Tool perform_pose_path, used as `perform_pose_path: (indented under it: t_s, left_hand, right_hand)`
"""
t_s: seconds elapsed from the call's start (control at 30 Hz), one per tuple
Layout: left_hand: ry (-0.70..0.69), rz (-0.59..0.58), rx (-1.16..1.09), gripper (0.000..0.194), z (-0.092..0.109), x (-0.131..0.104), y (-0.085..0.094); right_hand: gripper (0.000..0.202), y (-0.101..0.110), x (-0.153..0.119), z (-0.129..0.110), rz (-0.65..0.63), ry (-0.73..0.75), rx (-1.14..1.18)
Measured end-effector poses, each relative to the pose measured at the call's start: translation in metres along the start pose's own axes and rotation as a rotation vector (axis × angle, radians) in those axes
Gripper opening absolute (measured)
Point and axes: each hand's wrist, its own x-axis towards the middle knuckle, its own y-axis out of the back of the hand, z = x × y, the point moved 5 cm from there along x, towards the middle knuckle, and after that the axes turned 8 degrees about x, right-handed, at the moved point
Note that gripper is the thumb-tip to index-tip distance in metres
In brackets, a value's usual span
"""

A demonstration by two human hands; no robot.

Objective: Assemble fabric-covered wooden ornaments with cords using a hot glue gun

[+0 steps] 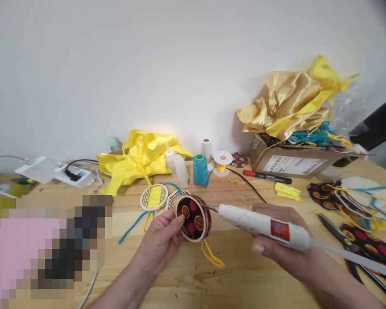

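My left hand [167, 236] holds a round ornament [193, 218] by its left edge, thumb on the front. Its face is dark fabric with red and orange patterns inside a pale wooden ring, and a yellow cord loop [212, 254] hangs below. My right hand [279, 240] is wrapped round a white glue gun [257, 221] with a glue stick [350, 255] coming out of its back. The metal nozzle points left, at the upper right rim of the ornament; whether it touches cannot be told.
Behind the hands are a yellow-centred wooden disc [154, 197], yellow cloth [141, 156], a teal thread spool [200, 170], plastic bottles [181, 171] and a marker [267, 176]. Scissors [337, 231], fabric pieces and a full cardboard box [289, 164] stand right. The left foreground is pixelated.
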Motion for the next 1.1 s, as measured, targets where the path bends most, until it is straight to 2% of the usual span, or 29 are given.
perform_pose_path:
  t_s: [0.1, 0.3, 0.57, 0.77, 1.1]
  left_hand:
    - [0.004, 0.000, 0.004, 0.024, -0.0003, 0.0003, -0.0005]
    - [0.008, -0.006, 0.003, 0.023, -0.0003, -0.0013, -0.0008]
    - [0.014, 0.009, 0.000, 0.021, -0.0007, -0.0001, -0.0002]
    - [0.014, 0.010, 0.006, 0.021, -0.0006, -0.0015, -0.0004]
    - [0.010, -0.003, 0.013, 0.023, -0.0006, -0.0008, -0.0001]
  right_hand:
    - [0.048, 0.0007, -0.0006, 0.0005, 0.008, 0.007, 0.034]
    - [0.049, -0.0004, -0.0021, 0.0050, -0.007, -0.073, 0.033]
    - [0.047, 0.0009, -0.0006, -0.0019, -0.022, 0.014, -0.071]
    - [0.044, 0.0011, -0.0032, 0.0008, -0.060, -0.022, -0.077]
    - [0.039, -0.0010, -0.0094, 0.0036, -0.090, 0.052, -0.178]
